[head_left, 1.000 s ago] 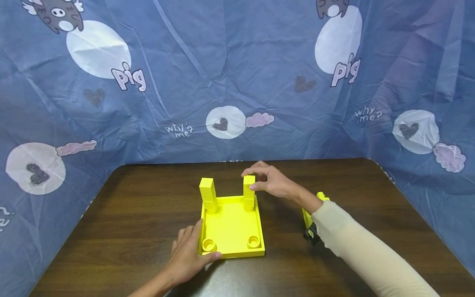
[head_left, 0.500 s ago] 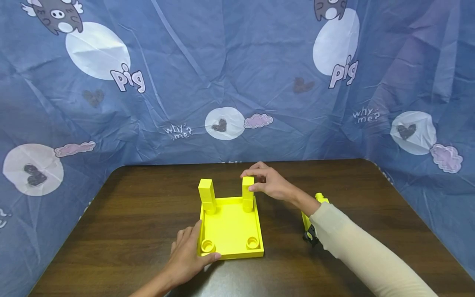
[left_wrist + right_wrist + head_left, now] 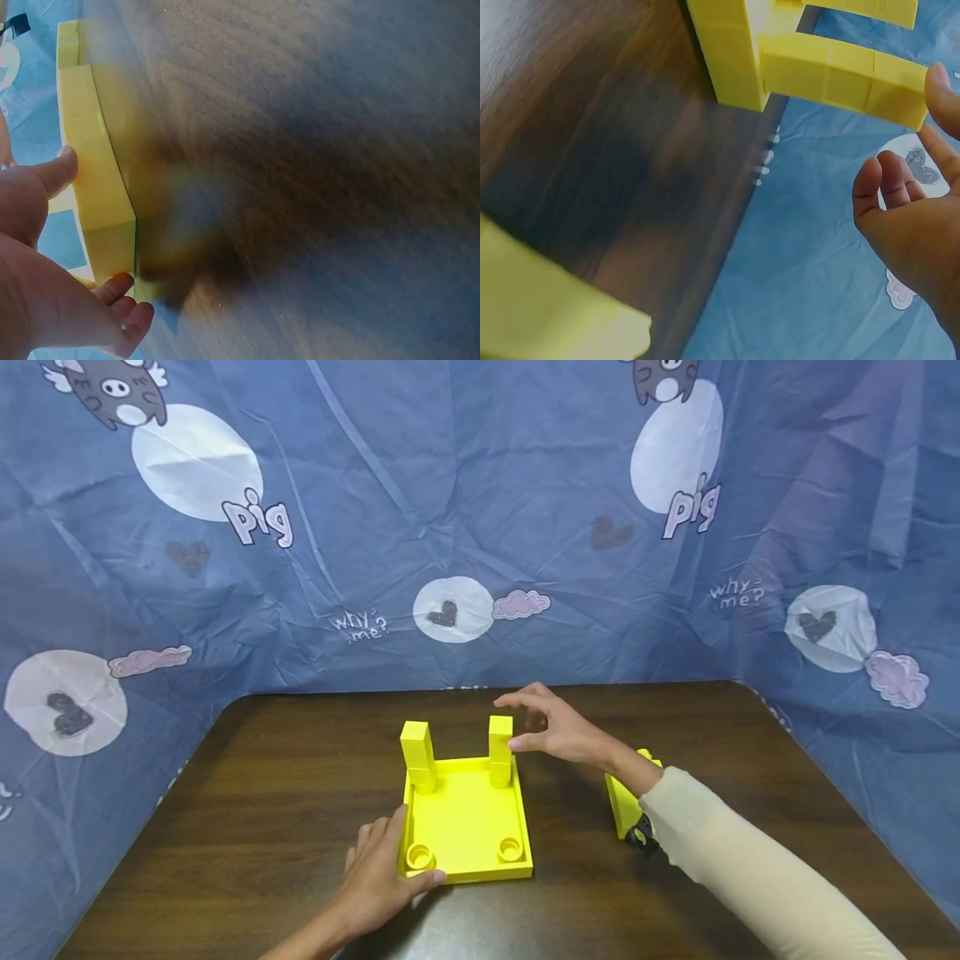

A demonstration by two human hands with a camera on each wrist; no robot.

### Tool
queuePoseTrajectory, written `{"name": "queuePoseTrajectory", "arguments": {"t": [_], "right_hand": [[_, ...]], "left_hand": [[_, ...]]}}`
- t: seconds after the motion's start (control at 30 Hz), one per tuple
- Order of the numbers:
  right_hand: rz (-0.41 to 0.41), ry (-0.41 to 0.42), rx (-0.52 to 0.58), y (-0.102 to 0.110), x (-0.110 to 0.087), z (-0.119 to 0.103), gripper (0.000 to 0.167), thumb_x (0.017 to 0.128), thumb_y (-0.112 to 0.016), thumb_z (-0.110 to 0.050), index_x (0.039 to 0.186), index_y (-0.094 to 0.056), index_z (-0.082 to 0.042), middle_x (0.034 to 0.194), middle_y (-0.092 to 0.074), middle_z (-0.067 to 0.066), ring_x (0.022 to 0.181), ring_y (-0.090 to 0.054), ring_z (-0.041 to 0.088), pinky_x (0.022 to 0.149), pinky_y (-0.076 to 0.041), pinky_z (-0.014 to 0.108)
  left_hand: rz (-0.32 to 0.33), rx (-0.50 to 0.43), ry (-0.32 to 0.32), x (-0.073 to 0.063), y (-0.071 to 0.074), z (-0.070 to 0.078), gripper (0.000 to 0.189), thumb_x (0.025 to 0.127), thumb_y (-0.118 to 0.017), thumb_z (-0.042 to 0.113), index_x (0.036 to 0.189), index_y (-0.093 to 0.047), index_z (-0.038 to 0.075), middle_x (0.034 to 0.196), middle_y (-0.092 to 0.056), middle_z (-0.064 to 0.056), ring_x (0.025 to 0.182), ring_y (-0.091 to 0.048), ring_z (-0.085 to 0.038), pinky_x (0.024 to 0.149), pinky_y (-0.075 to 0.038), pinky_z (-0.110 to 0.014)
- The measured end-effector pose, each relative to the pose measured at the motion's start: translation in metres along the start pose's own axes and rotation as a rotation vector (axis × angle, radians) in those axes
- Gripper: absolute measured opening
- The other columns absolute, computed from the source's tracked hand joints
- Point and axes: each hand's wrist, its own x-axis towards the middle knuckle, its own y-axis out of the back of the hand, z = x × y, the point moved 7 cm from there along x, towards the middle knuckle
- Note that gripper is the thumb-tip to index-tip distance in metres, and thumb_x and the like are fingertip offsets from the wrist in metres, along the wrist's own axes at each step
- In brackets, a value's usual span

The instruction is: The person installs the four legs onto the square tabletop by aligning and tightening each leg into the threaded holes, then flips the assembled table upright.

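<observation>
Drawn back a little from the right far post (image 3: pixel 500 752) since the earlier frame, the right hand (image 3: pixel 558 727) is now held just beside it, and its forefinger is no longer stretched past the post's top. Its grip is loosened, with a wide gap left between thumb and forefinger; whether the post is touched by the thumb cannot be told. By the shift of the cream sleeve (image 3: pixel 735 860), more of the yellow piece (image 3: pixel 624 802) and its black part (image 3: pixel 641 835) is uncovered, to the right of the yellow tray (image 3: pixel 468 814). At the middle of the brown table (image 3: pixel 300 793), the tray is held at its near left corner by the left hand (image 3: pixel 378 877), with the thumb laid on the near wall and the fingers along the left wall. Both far corners are topped by upright posts, the left far post (image 3: pixel 418 752) being matched by the right, while the 2 near corners are fitted with round sockets (image 3: pixel 511 850). Behind the table, a blue printed cloth (image 3: pixel 457 485) is hung
</observation>
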Motion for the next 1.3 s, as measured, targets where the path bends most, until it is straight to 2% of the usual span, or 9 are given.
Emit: {"name": "queuePoseTrajectory", "arguments": {"t": [0.17, 0.4, 0.63, 0.83, 1.03, 1.13, 1.3], "right_hand": [[0.021, 0.001, -0.055, 0.009, -0.01, -0.002, 0.054, 0.083, -0.076, -0.018, 0.133, -0.056, -0.023, 0.117, -0.046, 0.005, 0.092, -0.048, 0.026, 0.079, -0.041, 0.039], [0.007, 0.036, -0.094, 0.016, -0.027, -0.001, 0.055, 0.081, -0.077, -0.013, 0.133, -0.056, -0.015, 0.114, -0.047, 0.005, 0.09, -0.046, 0.03, 0.076, -0.041, 0.043], [-0.014, 0.019, -0.12, 0.016, -0.043, 0.004, 0.057, 0.08, -0.078, -0.011, 0.132, -0.056, -0.021, 0.116, -0.047, 0.001, 0.094, -0.045, 0.024, 0.078, -0.042, 0.044], [-0.041, 0.015, -0.164, 0.014, -0.054, 0.009, 0.058, 0.08, -0.078, -0.012, 0.133, -0.055, -0.02, 0.112, -0.047, -0.001, 0.091, -0.046, 0.029, 0.077, -0.043, 0.043], [-0.064, -0.012, -0.228, 0.015, -0.064, 0.011, 0.059, 0.079, -0.079, -0.01, 0.133, -0.055, -0.02, 0.112, -0.047, -0.002, 0.089, -0.044, 0.019, 0.076, -0.044, 0.039], [-0.09, -0.034, -0.251, 0.014, -0.07, 0.015, 0.06, 0.079, -0.079, -0.01, 0.133, -0.055, -0.022, 0.113, -0.046, -0.004, 0.091, -0.045, 0.017, 0.077, -0.044, 0.038], [-0.118, -0.024, -0.288, 0.011, -0.08, 0.022, 0.061, 0.079, -0.079, -0.008, 0.133, -0.055, -0.022, 0.115, -0.047, -0.005, 0.096, -0.047, 0.017, 0.083, -0.046, 0.041]], "left_hand": [[0.006, 0.001, -0.001, -0.001, 0.001, 0.0, 0.104, 0.065, -0.084, 0.052, 0.146, -0.036, 0.008, 0.117, -0.054, -0.009, 0.106, -0.041, -0.024, 0.078, -0.032, -0.041], [-0.005, -0.001, 0.002, 0.0, 0.001, 0.0, 0.105, 0.066, -0.083, 0.053, 0.147, -0.035, 0.007, 0.118, -0.053, -0.01, 0.108, -0.041, -0.025, 0.079, -0.033, -0.041], [-0.011, 0.002, 0.006, -0.001, 0.001, 0.0, 0.104, 0.067, -0.082, 0.053, 0.147, -0.035, 0.008, 0.121, -0.053, -0.011, 0.109, -0.041, -0.026, 0.08, -0.033, -0.042], [-0.008, 0.0, -0.002, -0.001, 0.001, 0.001, 0.104, 0.066, -0.082, 0.054, 0.147, -0.035, 0.007, 0.12, -0.053, -0.01, 0.108, -0.041, -0.025, 0.079, -0.033, -0.041], [-0.008, -0.007, -0.007, -0.001, 0.001, 0.002, 0.103, 0.067, -0.082, 0.054, 0.147, -0.035, 0.007, 0.12, -0.053, -0.011, 0.109, -0.041, -0.026, 0.079, -0.033, -0.041], [-0.007, -0.003, -0.004, -0.002, 0.001, 0.002, 0.104, 0.067, -0.082, 0.054, 0.147, -0.035, 0.007, 0.12, -0.053, -0.011, 0.11, -0.041, -0.026, 0.08, -0.033, -0.042], [-0.013, 0.007, 0.0, -0.002, 0.0, 0.002, 0.104, 0.066, -0.081, 0.055, 0.147, -0.035, 0.008, 0.12, -0.053, -0.011, 0.108, -0.041, -0.026, 0.079, -0.033, -0.042]]}}
